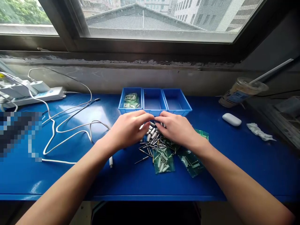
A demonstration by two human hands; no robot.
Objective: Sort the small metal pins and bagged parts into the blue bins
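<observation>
Big blue tabletop [234, 162] under a window. Left side has a white power strip [39, 93] with white cables [70, 128] looping all over. Back center, three blue bins [154, 101] in a row; the left one has small parts in it. A drink cup [241, 92] lies tipped over at the right, white case [231, 119] near it. Both hands sit over a pile of small metal pins [152, 143] just in front of the bins. Left hand [127, 129] and right hand [178, 128] have fingers curled, tips nearly meeting; can't tell if either grip actually has hold of a pin. A couple of green bags [164, 161] lie just below the pile.
</observation>
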